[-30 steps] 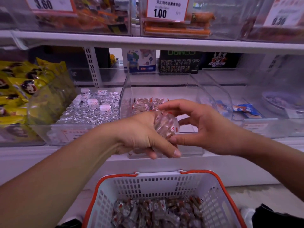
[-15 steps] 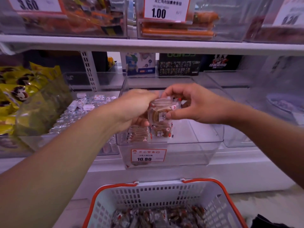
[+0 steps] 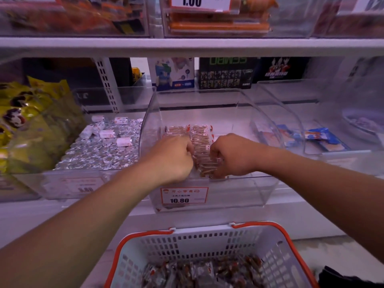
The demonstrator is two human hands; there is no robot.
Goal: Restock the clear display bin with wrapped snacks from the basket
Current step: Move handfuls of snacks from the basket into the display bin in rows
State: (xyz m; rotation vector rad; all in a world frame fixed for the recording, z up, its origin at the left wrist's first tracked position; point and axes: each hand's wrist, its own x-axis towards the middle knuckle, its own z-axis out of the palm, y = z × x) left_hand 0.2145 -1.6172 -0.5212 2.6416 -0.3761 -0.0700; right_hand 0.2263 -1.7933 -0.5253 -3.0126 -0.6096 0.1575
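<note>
Pressing in from both sides, the left hand (image 3: 174, 157) and the right hand (image 3: 229, 155) are working inside the clear display bin (image 3: 268, 190), at its front wall. Both hands are curling their fingers around a short stack of wrapped snacks (image 3: 204, 163) held between them; the left is gripping the stack's left side and the right is gripping its right side. Fingertips are hidden behind the knuckles, so the exact pinch cannot be told; the stack appears to be touching the bin floor or sitting just above it.

Progress, as a judgement: the task is standing at an early to middle stage. Two neat rows of snacks are already lying toward the rear left of the bin floor, and the stack in hand is extending the right one of those rows toward the front. The right half of the bin floor is showing bare. The price label (image 3: 184, 195) is sitting on the bin's front wall, below the hands.

Remaining work: the basket (image 3: 187, 244), standing below the shelf edge, is holding a heap of wrapped snacks across its bottom, so many more transfers are likely needed.
</note>
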